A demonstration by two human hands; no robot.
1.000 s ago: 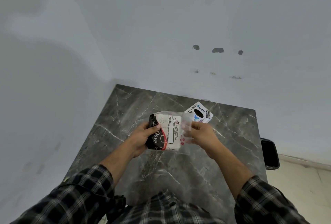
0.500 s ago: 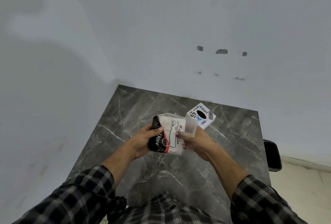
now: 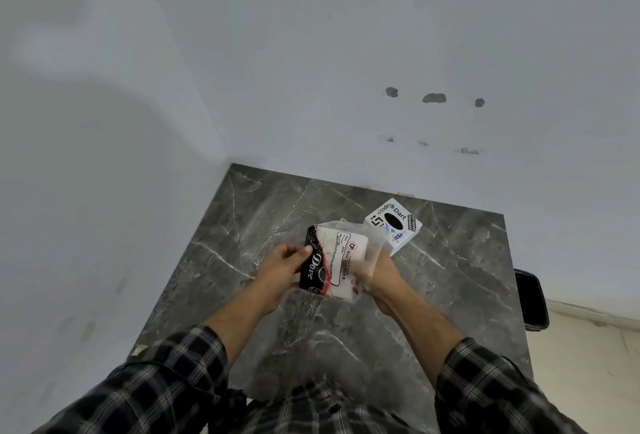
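The tissue pack (image 3: 341, 265) is held up over the middle of the table (image 3: 242, 225), not resting on it. It's white with a black "Dove" end on the left. The left hand (image 3: 280, 272) has that black end pinched, thumb on top and fingers curled underneath. The right hand (image 3: 384, 277) is on the pack's right end, where loose clear wrap (image 3: 374, 246) bunches up. Its fingers are blurred and partly behind the plastic, but they look clamped on the pack.

Just past the pack to the far right sits a white box (image 3: 393, 225) covered in stickers, with a dark oval hole on top. The wrap overlaps its near corner in this view, so I can't tell if they touch. The table is grey marble, pushed into the corner of a pale wall (image 3: 311, 52). There are three dark holes (image 3: 433, 98) in the wall above the box. A black thing (image 3: 531, 298) pokes out past the table's right edge, too cut off to name. Plaid sleeves (image 3: 166, 374) fill the near edge.
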